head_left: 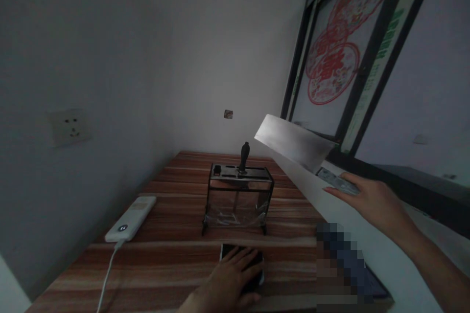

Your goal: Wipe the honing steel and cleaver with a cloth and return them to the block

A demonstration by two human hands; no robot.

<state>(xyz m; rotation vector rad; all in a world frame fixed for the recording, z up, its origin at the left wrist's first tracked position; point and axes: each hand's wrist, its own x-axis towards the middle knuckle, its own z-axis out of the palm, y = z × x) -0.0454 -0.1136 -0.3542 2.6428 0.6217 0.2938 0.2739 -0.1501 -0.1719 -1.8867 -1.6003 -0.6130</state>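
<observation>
My right hand [367,195] is closed round the grey patterned handle of a cleaver [297,143], held up in the air at the right. Its broad blade points left and reaches above the table's right edge. On the table near its front, my left hand [231,276] lies palm down over a black phone [253,279], fingers stretched out across it. A clear-sided knife block [238,205] with a dark frame stands beyond that hand. One knife with a black handle [245,156] sticks up from its slotted top.
A white power bank [131,219] with a white cable [107,274] lies on the left of the striped wooden table [169,234]. A wall socket [69,127] is at the left. A window with red decorations [334,73] rises at the right. A pixelated patch hides a dark object at the lower right.
</observation>
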